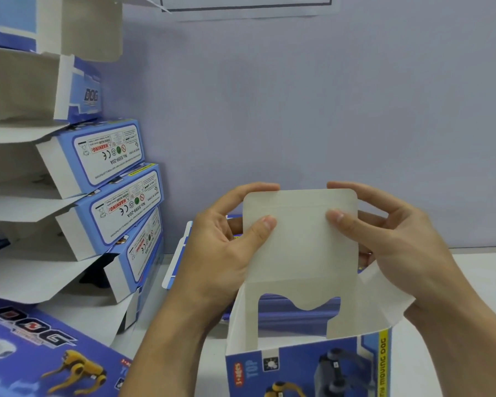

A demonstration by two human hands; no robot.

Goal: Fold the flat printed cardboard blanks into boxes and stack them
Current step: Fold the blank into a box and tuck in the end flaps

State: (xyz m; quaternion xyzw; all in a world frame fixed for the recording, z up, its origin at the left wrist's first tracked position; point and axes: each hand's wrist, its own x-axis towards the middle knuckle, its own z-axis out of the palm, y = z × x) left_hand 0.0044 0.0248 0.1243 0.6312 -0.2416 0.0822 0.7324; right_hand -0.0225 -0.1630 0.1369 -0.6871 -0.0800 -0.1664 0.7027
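I hold a partly formed blue printed box (309, 368) upright in front of me, its open end facing up. Its grey-white top flap (301, 239) stands raised. My left hand (226, 253) pinches the flap's left edge, thumb on the near face and fingers behind. My right hand (398, 247) pinches the right edge the same way. A side flap (384, 287) spreads out under my right hand. At the left leans a stack of folded boxes (112, 179) with their end flaps open.
Flat printed blanks (40, 353) lie at the lower left on the white table (476, 282). More blue blanks (181, 253) lie behind my hands near the wall. A lilac wall (298, 110) closes the back, with a paper sheet taped at the top.
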